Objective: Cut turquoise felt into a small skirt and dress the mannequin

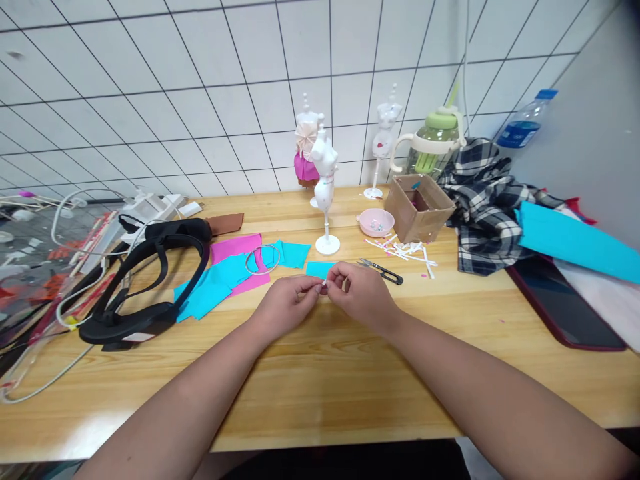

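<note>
The nearest dress form (325, 193) stands mid-way along the table (320, 373). Behind it, by the wall, stand a second dress form (306, 150) and, further right, a third dress form (385, 140). To its right sit a small bowl (377, 223), then an open box (417, 207), then a heap of cloth (480, 200) — with a jug (435, 140) and a bottle (525, 123) behind those. To its front right lie paper strips (405, 250) and snips (383, 270). Left of its base lie fabric pieces (220, 277) with a ring (263, 259) on them — further left, a headset (150, 280). In front of it the left grip (287, 303) and right grip (363, 293) meet on a small scrap (324, 284).
</note>
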Tool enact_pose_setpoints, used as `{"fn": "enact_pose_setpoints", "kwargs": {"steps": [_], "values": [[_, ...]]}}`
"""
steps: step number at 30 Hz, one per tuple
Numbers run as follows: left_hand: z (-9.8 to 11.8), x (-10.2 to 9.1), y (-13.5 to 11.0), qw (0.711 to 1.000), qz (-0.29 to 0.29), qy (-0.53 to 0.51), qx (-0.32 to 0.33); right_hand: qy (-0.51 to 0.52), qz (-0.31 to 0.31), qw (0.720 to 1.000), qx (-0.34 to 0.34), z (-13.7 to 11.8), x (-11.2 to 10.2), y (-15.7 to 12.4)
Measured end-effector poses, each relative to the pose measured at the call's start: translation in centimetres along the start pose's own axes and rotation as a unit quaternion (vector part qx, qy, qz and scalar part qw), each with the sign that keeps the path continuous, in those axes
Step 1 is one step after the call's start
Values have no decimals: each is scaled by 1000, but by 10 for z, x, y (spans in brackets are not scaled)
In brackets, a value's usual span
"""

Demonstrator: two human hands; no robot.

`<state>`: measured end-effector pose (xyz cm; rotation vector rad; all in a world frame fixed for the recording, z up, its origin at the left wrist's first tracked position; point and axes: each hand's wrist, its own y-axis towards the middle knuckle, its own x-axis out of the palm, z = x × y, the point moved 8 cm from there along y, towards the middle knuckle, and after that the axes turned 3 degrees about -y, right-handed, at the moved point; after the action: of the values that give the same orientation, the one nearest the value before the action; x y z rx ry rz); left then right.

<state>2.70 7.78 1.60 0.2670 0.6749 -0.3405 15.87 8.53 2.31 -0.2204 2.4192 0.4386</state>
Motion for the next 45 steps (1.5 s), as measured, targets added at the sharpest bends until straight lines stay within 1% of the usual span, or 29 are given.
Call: {"fn": "enact_pose_setpoints", "kwargs": {"steps": [2, 5, 7, 10, 13, 16, 19, 20, 22, 25, 28, 34, 39, 42, 45], "values": [[3, -4, 0, 1000, 18, 12, 11, 9, 10, 1000, 13, 4, -3, 1], [6, -8, 0, 999, 32, -9, 17, 23, 14, 999, 39, 10, -6, 3], [7, -9, -1, 999, 29, -44, 9, 32, 13, 997, 67, 17, -7, 5], [7, -11, -3, 991, 29, -127, -13, 20, 8, 992, 128, 32, -7, 8], [4, -15, -5, 977, 36, -207, -32, -6, -13, 985, 170, 46, -4, 10], [-5, -13, -4, 956, 34, -287, -55, -18, -32, 982, 183, 53, -2, 11], [-13, -8, -3, 929, 33, -360, -72, -17, -27, 981, 193, 57, -3, 12], [-15, -7, -2, 927, 35, -366, -77, -16, -24, 980, 196, 59, -4, 12], [-17, -8, -2, 936, 42, -340, -85, -21, -22, 979, 202, 62, -5, 13], [-11, -9, -3, 960, 36, -263, -87, -38, -22, 978, 203, 64, -8, 15], [-4, -9, -4, 969, 27, -229, -84, -48, -21, 979, 199, 66, -9, 16], [-3, -7, -3, 973, 22, -214, -88, -57, -27, 980, 191, 69, -9, 17], [-5, -8, -2, 971, 18, -230, -66, -76, -16, 979, 190, 74, -12, 19], [-7, -12, -2, 965, 30, -256, -59, -88, -8, 979, 185, 76, -22, 22], [-10, -14, -2, 962, 36, -264, -67, -123, 15, 974, 190, 81, -42, 25]]}}
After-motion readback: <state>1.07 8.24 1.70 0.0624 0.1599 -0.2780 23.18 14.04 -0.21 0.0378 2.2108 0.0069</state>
